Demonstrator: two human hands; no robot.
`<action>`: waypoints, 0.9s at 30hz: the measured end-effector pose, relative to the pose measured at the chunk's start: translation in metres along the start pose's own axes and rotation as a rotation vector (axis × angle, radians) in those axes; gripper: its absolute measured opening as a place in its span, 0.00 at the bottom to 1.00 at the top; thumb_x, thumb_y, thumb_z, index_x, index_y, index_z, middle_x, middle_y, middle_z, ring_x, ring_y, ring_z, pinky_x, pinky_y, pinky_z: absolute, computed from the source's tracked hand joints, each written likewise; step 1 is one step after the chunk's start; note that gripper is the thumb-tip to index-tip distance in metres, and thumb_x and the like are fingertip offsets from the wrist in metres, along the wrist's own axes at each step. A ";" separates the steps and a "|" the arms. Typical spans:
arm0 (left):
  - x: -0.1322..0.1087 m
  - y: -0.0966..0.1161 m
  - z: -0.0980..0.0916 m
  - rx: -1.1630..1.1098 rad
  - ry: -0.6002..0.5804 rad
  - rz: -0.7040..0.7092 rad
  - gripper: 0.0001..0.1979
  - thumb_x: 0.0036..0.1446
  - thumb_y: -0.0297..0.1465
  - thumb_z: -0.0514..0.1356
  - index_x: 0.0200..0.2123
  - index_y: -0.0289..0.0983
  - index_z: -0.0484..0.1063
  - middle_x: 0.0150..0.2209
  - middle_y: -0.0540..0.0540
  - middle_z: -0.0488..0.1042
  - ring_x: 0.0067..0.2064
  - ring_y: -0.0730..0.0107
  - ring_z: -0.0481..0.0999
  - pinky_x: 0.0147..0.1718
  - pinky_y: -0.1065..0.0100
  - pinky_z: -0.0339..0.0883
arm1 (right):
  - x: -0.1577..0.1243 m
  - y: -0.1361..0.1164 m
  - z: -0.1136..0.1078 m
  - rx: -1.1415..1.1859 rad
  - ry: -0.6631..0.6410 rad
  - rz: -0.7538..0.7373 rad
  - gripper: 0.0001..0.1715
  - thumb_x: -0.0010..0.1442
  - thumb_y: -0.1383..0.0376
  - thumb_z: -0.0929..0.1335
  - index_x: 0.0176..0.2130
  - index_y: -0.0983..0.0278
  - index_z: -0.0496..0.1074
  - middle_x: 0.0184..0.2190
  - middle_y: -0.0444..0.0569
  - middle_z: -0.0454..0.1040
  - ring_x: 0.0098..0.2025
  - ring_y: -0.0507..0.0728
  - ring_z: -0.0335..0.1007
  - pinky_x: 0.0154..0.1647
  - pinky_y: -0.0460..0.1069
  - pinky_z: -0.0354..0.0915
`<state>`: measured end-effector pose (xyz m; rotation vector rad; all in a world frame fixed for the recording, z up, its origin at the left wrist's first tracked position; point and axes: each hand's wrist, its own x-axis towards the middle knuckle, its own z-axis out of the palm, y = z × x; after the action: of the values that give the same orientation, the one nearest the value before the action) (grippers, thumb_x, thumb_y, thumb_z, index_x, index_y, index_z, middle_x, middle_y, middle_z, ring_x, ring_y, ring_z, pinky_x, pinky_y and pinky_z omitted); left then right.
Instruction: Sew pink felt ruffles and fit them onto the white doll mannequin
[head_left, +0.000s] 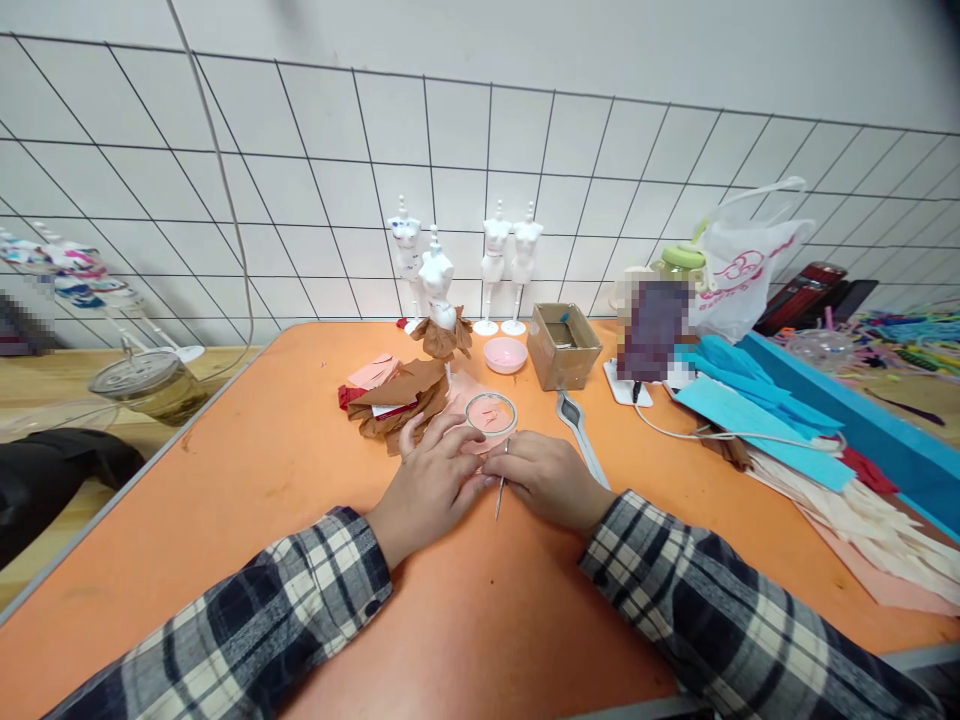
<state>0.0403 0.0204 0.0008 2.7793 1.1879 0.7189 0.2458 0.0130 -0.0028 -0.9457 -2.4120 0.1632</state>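
Both my hands rest close together on the orange table, sleeves in dark plaid. My left hand lies with fingers stretched over a small piece of pink paper, pressing it down. My right hand is closed in a pinch on thin metal tweezers, whose tips point at the pink paper between the hands. Just beyond the fingers stands a small round clear dish with pink bits in it.
Brown and pink paper scraps lie left of the dish. White mini mannequins stand by the wire grid wall, one in a brown paper skirt. A pink bowl, cardboard box, utility knife and blue paper sheets lie right.
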 end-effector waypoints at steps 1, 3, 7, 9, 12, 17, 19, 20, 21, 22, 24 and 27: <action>0.000 -0.001 0.001 -0.018 0.003 -0.014 0.12 0.63 0.37 0.54 0.41 0.46 0.78 0.50 0.46 0.74 0.60 0.51 0.61 0.60 0.42 0.32 | 0.001 0.000 0.000 0.042 0.019 0.033 0.15 0.66 0.68 0.61 0.42 0.58 0.76 0.42 0.49 0.78 0.44 0.56 0.71 0.45 0.50 0.62; 0.001 -0.005 0.004 -0.039 0.013 -0.050 0.12 0.64 0.38 0.54 0.38 0.47 0.79 0.47 0.47 0.75 0.57 0.53 0.63 0.59 0.42 0.36 | 0.003 0.001 0.002 0.168 0.078 0.157 0.13 0.63 0.68 0.63 0.43 0.58 0.76 0.43 0.49 0.78 0.46 0.57 0.72 0.48 0.52 0.63; 0.002 -0.010 0.005 0.001 0.029 -0.058 0.13 0.63 0.38 0.55 0.35 0.45 0.79 0.42 0.47 0.77 0.53 0.54 0.66 0.58 0.42 0.37 | 0.009 -0.002 0.009 0.668 0.092 0.569 0.13 0.56 0.61 0.70 0.42 0.61 0.75 0.39 0.49 0.79 0.41 0.57 0.74 0.41 0.51 0.68; 0.002 -0.010 0.004 0.032 0.023 -0.027 0.13 0.64 0.37 0.54 0.33 0.44 0.78 0.40 0.47 0.77 0.52 0.55 0.67 0.59 0.42 0.35 | 0.011 -0.004 0.012 0.903 0.045 0.703 0.15 0.53 0.59 0.72 0.39 0.63 0.75 0.37 0.49 0.78 0.36 0.55 0.74 0.33 0.49 0.68; 0.002 -0.006 0.004 0.046 -0.006 -0.006 0.13 0.65 0.36 0.53 0.34 0.41 0.76 0.37 0.46 0.76 0.50 0.57 0.69 0.60 0.43 0.33 | 0.013 -0.005 0.016 0.985 0.061 0.701 0.14 0.50 0.59 0.73 0.35 0.65 0.75 0.32 0.48 0.77 0.30 0.52 0.71 0.28 0.46 0.65; 0.001 -0.001 0.002 -0.085 -0.075 0.026 0.13 0.67 0.34 0.48 0.39 0.40 0.72 0.38 0.46 0.75 0.51 0.60 0.68 0.62 0.45 0.32 | 0.010 0.000 0.017 0.884 0.116 0.589 0.09 0.52 0.61 0.72 0.31 0.65 0.74 0.30 0.47 0.77 0.31 0.52 0.70 0.34 0.47 0.66; 0.001 -0.001 0.003 -0.208 -0.102 0.015 0.14 0.68 0.34 0.46 0.42 0.40 0.70 0.41 0.46 0.74 0.53 0.62 0.66 0.63 0.47 0.31 | 0.009 0.001 0.015 0.804 0.154 0.545 0.07 0.53 0.62 0.71 0.31 0.64 0.74 0.31 0.46 0.78 0.34 0.53 0.72 0.38 0.48 0.66; 0.001 -0.001 0.004 -0.282 -0.109 -0.007 0.15 0.68 0.34 0.45 0.41 0.40 0.70 0.42 0.46 0.73 0.54 0.64 0.65 0.64 0.49 0.31 | 0.009 0.001 0.013 0.771 0.165 0.520 0.06 0.54 0.62 0.71 0.31 0.64 0.74 0.31 0.46 0.78 0.35 0.53 0.72 0.39 0.48 0.67; 0.001 -0.002 0.005 -0.361 -0.114 -0.032 0.16 0.69 0.35 0.43 0.39 0.40 0.70 0.43 0.46 0.73 0.55 0.65 0.65 0.64 0.51 0.33 | 0.008 0.001 0.012 0.747 0.170 0.490 0.06 0.55 0.62 0.70 0.31 0.63 0.74 0.30 0.46 0.78 0.35 0.53 0.73 0.39 0.48 0.67; 0.001 -0.003 0.007 -0.440 -0.120 -0.052 0.18 0.69 0.35 0.43 0.37 0.40 0.70 0.43 0.46 0.73 0.55 0.65 0.64 0.64 0.53 0.35 | 0.008 0.000 0.010 0.721 0.172 0.453 0.06 0.57 0.62 0.69 0.31 0.63 0.75 0.30 0.45 0.78 0.34 0.53 0.73 0.38 0.47 0.67; 0.002 -0.006 0.010 -0.588 -0.138 -0.077 0.20 0.69 0.37 0.43 0.33 0.39 0.71 0.42 0.46 0.73 0.54 0.65 0.65 0.62 0.58 0.44 | 0.008 -0.002 0.008 0.642 0.175 0.370 0.07 0.58 0.63 0.68 0.30 0.62 0.75 0.28 0.45 0.78 0.32 0.53 0.72 0.36 0.47 0.66; 0.005 -0.010 0.012 -0.774 -0.153 -0.116 0.19 0.67 0.39 0.47 0.31 0.37 0.72 0.42 0.44 0.73 0.51 0.64 0.68 0.57 0.62 0.55 | 0.008 -0.002 0.008 0.502 0.210 0.340 0.06 0.58 0.65 0.68 0.32 0.62 0.76 0.31 0.46 0.79 0.34 0.53 0.73 0.37 0.47 0.65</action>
<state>0.0419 0.0328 -0.0102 2.0631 0.7966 0.7341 0.2356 0.0169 -0.0050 -1.0556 -1.8707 0.7181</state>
